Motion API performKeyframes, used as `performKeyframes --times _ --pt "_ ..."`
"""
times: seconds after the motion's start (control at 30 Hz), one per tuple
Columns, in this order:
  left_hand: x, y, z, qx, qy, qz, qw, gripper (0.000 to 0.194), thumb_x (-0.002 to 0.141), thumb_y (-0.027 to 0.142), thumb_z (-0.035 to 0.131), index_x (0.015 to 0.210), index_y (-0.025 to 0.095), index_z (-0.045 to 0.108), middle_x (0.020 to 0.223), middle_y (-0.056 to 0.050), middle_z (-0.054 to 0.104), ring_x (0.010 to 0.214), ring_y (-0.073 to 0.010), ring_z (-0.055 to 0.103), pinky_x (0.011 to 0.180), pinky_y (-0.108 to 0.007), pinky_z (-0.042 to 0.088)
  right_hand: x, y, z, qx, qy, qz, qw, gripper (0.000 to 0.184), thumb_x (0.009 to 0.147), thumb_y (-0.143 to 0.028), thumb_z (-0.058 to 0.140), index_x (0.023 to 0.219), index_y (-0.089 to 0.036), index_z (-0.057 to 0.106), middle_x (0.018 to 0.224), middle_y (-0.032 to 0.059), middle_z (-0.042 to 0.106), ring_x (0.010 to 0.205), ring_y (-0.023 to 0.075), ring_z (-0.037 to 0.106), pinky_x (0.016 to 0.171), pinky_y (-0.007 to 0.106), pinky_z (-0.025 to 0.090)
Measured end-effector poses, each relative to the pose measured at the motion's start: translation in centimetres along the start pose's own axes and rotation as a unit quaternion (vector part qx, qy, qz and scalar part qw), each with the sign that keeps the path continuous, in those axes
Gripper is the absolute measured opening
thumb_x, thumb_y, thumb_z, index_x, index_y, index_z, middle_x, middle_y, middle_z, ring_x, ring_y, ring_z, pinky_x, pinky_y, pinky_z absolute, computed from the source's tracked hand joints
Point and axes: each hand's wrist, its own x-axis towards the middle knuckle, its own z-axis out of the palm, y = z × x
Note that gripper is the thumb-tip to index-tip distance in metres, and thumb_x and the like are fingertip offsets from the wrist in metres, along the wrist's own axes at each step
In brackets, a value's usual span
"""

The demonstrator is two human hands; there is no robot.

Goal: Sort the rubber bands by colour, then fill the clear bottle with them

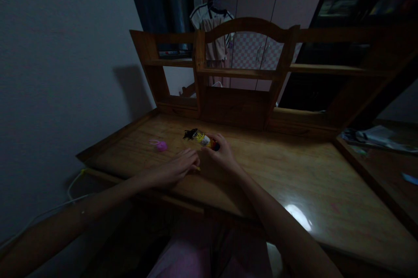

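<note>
My right hand (222, 151) is closed round one end of a small packet (204, 139) with a yellow, white and dark surface. Black, strand-like bits (190, 134) stick out of the packet's far left end. Beside it, my left hand (184, 164) rests low over the desk with its fingers curled. A small yellow thing (197, 168) shows at its fingertips, too small to name. Left of both hands, a pink, rounded object (161, 145) with a thin loop lies on the wood.
The wooden desk (277, 169) carries an open shelf unit (240, 73) along its back. A wall (65, 51) stands on the left, with a white cable (70, 191) near the desk's corner. Papers (380, 136) lie on a surface at the right.
</note>
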Motion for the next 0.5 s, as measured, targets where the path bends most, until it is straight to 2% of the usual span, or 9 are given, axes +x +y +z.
performKeyframes --times 0.13,0.23,0.37,0.5 --pt "0.0 -3.0 -1.9 -0.058 0.156 -0.129 0.978 0.019 0.096 0.035 0.040 0.096 0.020 0.052 0.098 -0.004 0.054 0.094 -0.0191 0.052 0.086 -0.035 0.044 0.0 -0.3 -0.1 -0.009 -0.004 0.014 1.000 0.042 0.075 -0.027 0.071 0.116 -0.023 0.062 0.111 0.0047 0.060 0.099 0.0201 0.058 0.088 0.034 0.046" --pt "0.3 -4.7 -3.6 -0.084 0.223 -0.179 0.954 0.024 0.091 0.043 0.048 0.096 0.020 0.055 0.098 -0.003 0.057 0.094 -0.0196 0.055 0.085 -0.035 0.045 -0.1 -1.0 -0.3 -0.031 -0.031 -0.010 0.999 0.043 0.077 -0.023 0.067 0.120 -0.024 0.060 0.112 0.0053 0.059 0.100 0.0208 0.057 0.089 0.034 0.046" --pt "1.3 -3.8 -5.1 -0.091 0.231 -0.180 0.952 0.029 0.086 0.046 0.054 0.092 0.018 0.060 0.095 -0.004 0.061 0.090 -0.0198 0.058 0.081 -0.035 0.048 -0.5 -1.5 -0.4 -0.052 -0.069 -0.024 0.996 0.044 0.079 -0.020 0.064 0.122 -0.024 0.060 0.112 0.0058 0.059 0.101 0.0216 0.057 0.089 0.035 0.045" --pt "2.1 -2.2 -5.1 -0.080 0.207 -0.165 0.961 0.028 0.082 0.045 0.061 0.085 0.017 0.066 0.090 -0.004 0.064 0.084 -0.0195 0.060 0.080 -0.035 0.049 -0.6 -1.4 -0.3 -0.047 -0.072 -0.026 0.996 0.045 0.079 -0.022 0.065 0.123 -0.025 0.059 0.113 0.0053 0.058 0.101 0.0210 0.057 0.089 0.034 0.045"
